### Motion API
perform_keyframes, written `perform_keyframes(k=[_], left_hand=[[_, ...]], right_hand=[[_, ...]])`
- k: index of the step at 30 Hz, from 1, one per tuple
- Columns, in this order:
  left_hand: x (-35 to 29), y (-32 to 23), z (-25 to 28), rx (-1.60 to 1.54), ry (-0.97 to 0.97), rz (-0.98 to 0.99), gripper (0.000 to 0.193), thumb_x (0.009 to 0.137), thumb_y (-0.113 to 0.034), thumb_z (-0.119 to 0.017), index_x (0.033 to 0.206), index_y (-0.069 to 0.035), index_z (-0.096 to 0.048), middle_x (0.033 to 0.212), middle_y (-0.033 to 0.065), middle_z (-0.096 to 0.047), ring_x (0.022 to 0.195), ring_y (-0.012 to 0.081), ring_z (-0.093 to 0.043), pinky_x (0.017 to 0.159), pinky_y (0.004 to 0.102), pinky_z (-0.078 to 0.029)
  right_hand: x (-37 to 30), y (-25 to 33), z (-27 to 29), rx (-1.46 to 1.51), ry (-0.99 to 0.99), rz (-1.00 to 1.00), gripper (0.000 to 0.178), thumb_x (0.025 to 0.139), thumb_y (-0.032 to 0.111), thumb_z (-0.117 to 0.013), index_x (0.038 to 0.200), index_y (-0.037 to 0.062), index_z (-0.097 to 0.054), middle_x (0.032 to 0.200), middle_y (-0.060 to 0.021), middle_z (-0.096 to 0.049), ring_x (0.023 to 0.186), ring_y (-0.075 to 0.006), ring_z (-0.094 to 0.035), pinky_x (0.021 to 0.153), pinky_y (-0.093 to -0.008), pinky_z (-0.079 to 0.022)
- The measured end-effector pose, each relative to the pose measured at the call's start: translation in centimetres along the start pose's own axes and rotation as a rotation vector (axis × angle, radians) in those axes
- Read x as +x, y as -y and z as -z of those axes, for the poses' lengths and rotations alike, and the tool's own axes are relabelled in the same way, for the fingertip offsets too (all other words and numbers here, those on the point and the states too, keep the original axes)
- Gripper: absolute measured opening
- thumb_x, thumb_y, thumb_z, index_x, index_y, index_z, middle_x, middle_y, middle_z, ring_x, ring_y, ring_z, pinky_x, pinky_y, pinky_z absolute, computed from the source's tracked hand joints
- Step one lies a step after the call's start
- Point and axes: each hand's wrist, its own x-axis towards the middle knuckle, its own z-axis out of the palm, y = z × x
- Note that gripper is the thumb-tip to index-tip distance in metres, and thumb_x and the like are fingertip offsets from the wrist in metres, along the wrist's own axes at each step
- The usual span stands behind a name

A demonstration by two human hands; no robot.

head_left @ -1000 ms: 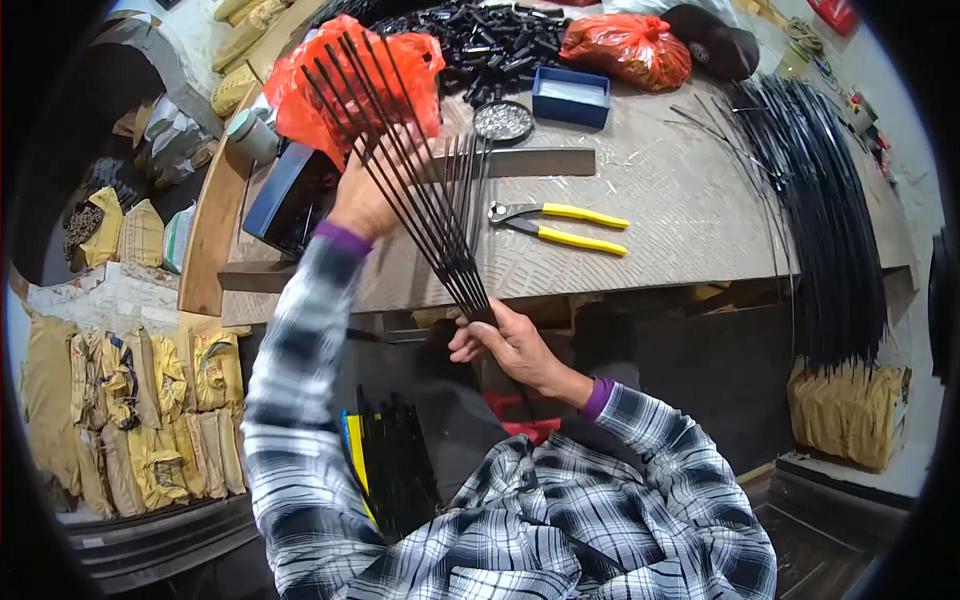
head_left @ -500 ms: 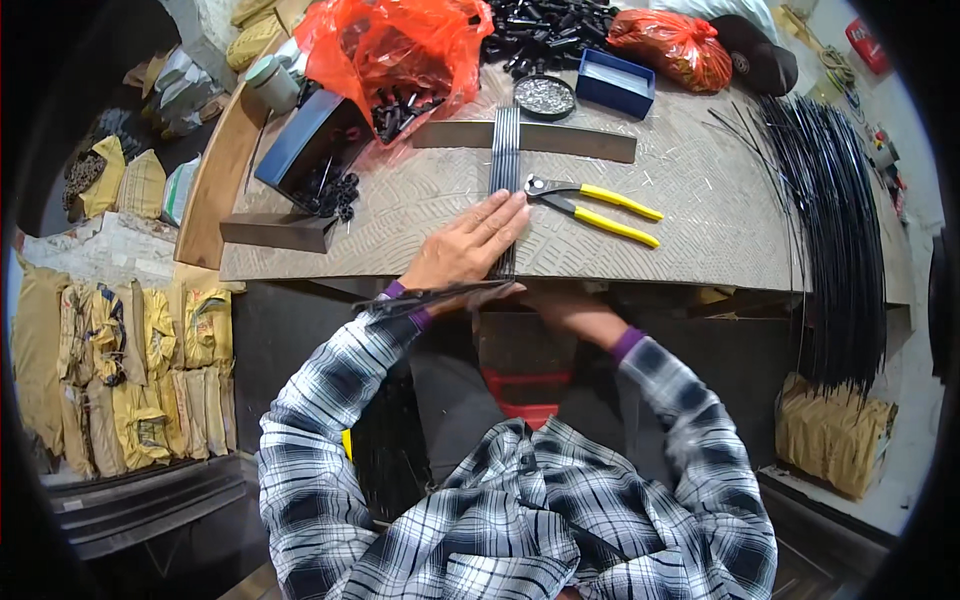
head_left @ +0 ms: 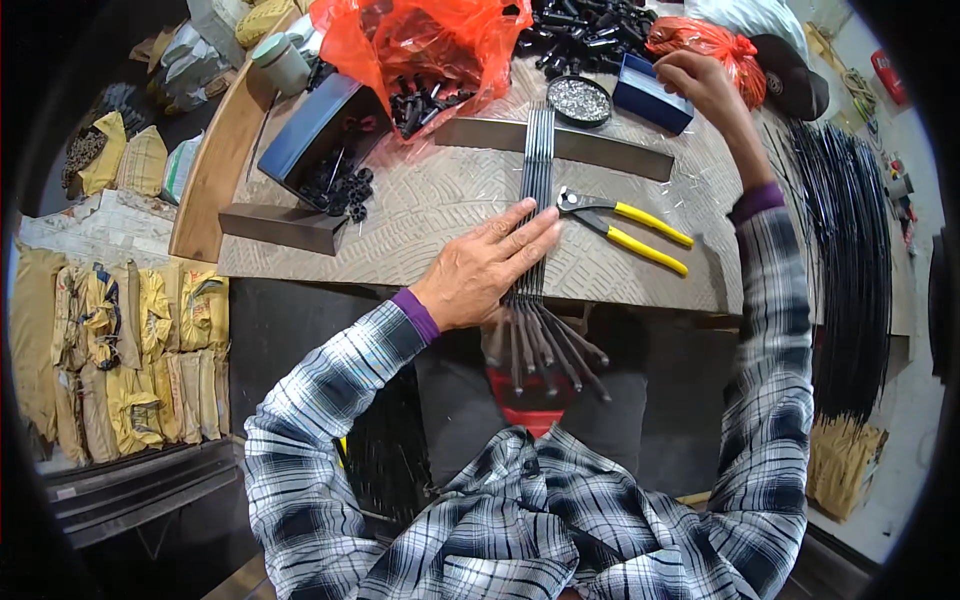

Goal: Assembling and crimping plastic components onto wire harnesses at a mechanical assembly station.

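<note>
Head view: table (head_left: 400, 220) is bearing slim dark rods (head_left: 538, 150) under your left hand (head_left: 490, 262)

The table is stretching across in front of you, with a dense sheaf of long dark strands (head_left: 850, 260) hanging off its right side. Toward the far edge, an open orange bag (head_left: 430, 50) is holding small black parts. The rods are lying side by side, crossing a metal strip (head_left: 610, 153); their near ends are jutting past the table edge and fanning out toward you. Your left hand is resting nearly flat across them, fingers straightened; its thumb is hiding from view. Your right hand (head_left: 700, 85) is hovering at the blue box (head_left: 650, 108), fingers bending inward; whether it is holding anything cannot be told. Yellow-handled pliers (head_left: 648, 221) are lying just right of your left fingertips. Beyond them, a round dish (head_left: 580, 125) is holding tiny shiny bits.
</note>
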Motion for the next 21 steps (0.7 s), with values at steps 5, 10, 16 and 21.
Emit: perform_keyframes(k=[5,10,16,21], left_hand=[[-0.3,0.3,-0.7,-0.020,-0.007,0.012,0.053,0.079,-0.015,-0.046,0.130,-0.006,-0.037,0.138,0.0107,-0.033,0.128,0.0266,-0.030,0.103,0.0370,-0.030],[-0.2,0.0,-0.4,0.112,0.016,0.046,0.057,0.077,-0.014,-0.050,0.131,-0.008,-0.036,0.140,0.0083,-0.031,0.129,0.0275,-0.030,0.103,0.0411,-0.029],[-0.2,0.2,-0.6,0.102,0.039,0.103,0.081,0.061,-0.019,-0.067,0.133,-0.007,-0.032,0.142,0.0096,-0.026,0.129,0.0329,-0.027,0.102,0.0439,-0.030],[-0.1,0.3,-0.9,0.104,0.058,0.087,0.082,0.060,-0.019,-0.067,0.133,-0.005,-0.032,0.142,0.0116,-0.025,0.129,0.0357,-0.027,0.102,0.0443,-0.031]], right_hand=[[2.8,-2.2,-1.2,-0.678,0.298,-0.106,0.016,0.073,0.015,-0.062,0.083,0.0024,-0.061,0.074,-0.0081,-0.060,0.068,-0.0187,-0.058,0.060,-0.0315,-0.044],[3.1,-2.2,-0.8,-0.579,0.355,-0.160,0.014,0.071,0.013,-0.062,0.080,0.0025,-0.060,0.072,-0.0105,-0.058,0.068,-0.0217,-0.058,0.060,-0.0330,-0.044],[2.2,-1.9,-1.9,-0.696,0.279,-0.130,0.014,0.074,0.015,-0.059,0.082,0.0040,-0.059,0.080,-0.0116,-0.059,0.075,-0.0262,-0.058,0.066,-0.0347,-0.044],[1.5,-2.2,-1.3,-0.626,0.149,-0.066,0.013,0.076,0.015,-0.058,0.082,0.0040,-0.057,0.082,-0.0123,-0.059,0.077,-0.0270,-0.058,0.069,-0.0351,-0.044]])
